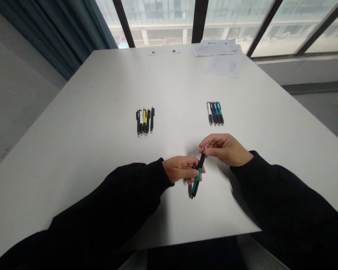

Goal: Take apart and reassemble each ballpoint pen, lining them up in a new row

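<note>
A green and black ballpoint pen [198, 175] is held above the table near its front edge, its tip end pointing up and away from me. My left hand [184, 169] pinches the pen around its green middle. At the upper end, the thumb and fingers of my right hand [224, 149] close around the black grip near the metal tip. Beyond my left hand lies a row of several pens [144, 122], mostly black, with one white and one yellow. Past my right hand, another row of pens [215, 113] lies side by side, in white, black, blue and green.
The white table [115, 82] spans most of the view. Printed papers [224, 65] lie at its far right corner, and two small round pieces with dark centres [175, 51] sit along the far edge. Behind are windows and a blue curtain [73, 33].
</note>
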`<state>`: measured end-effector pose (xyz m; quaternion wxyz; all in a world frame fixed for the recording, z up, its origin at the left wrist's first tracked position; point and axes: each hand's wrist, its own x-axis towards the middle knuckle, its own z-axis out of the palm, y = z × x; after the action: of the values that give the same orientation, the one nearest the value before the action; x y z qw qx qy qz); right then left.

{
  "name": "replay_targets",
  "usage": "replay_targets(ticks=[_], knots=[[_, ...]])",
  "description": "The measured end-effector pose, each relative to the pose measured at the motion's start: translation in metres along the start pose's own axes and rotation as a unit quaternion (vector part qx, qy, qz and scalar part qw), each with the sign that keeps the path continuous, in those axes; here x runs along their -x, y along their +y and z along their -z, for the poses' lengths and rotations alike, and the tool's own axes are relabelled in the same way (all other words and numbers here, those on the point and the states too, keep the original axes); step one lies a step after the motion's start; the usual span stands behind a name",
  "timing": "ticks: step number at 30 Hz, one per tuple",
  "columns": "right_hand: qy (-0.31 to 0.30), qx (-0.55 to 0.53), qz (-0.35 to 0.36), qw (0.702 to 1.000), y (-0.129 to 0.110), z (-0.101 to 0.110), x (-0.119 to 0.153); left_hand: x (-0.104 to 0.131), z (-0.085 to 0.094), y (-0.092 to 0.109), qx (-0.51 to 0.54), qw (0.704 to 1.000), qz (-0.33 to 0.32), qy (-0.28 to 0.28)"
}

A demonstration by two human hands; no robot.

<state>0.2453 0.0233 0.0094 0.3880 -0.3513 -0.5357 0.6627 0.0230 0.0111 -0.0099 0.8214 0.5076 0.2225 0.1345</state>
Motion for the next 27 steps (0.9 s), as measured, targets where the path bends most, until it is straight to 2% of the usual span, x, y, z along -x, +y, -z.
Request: replay_targets(ticks=[6, 9, 12, 15, 20, 23, 27], knots=[[0.006, 0.015, -0.017, 1.000, 0.003, -0.014, -0.007, -0.001, 0.000, 0.000, 0.007, 1.000, 0.004, -0.003], [-0.030, -0.013, -0.018, 0.999, 0.006, -0.019, -0.009, -0.002, -0.001, 0.002, 0.011, 1.000, 0.001, -0.003], [-0.070, -0.101, -0.039, 0.992, 0.004, -0.018, -0.005, -0.002, -0.001, 0.004, 0.001, 1.000, -0.003, -0.010], [-0.043, -0.152, -0.058, 0.986, -0.001, -0.013, -0.001, -0.002, -0.001, 0.004, 0.005, 1.000, -0.005, -0.009], [0.025, -0.116, -0.042, 0.992, 0.002, -0.009, -0.003, -0.002, -0.002, 0.004, 0.015, 1.000, 0.009, 0.000], [0.026, -0.088, -0.032, 0.995, 0.003, -0.011, -0.004, -0.003, -0.002, 0.006, 0.016, 1.000, 0.008, 0.002], [0.014, -0.107, -0.047, 0.993, -0.001, -0.010, -0.002, -0.002, -0.002, 0.006, 0.018, 1.000, 0.009, 0.002]])
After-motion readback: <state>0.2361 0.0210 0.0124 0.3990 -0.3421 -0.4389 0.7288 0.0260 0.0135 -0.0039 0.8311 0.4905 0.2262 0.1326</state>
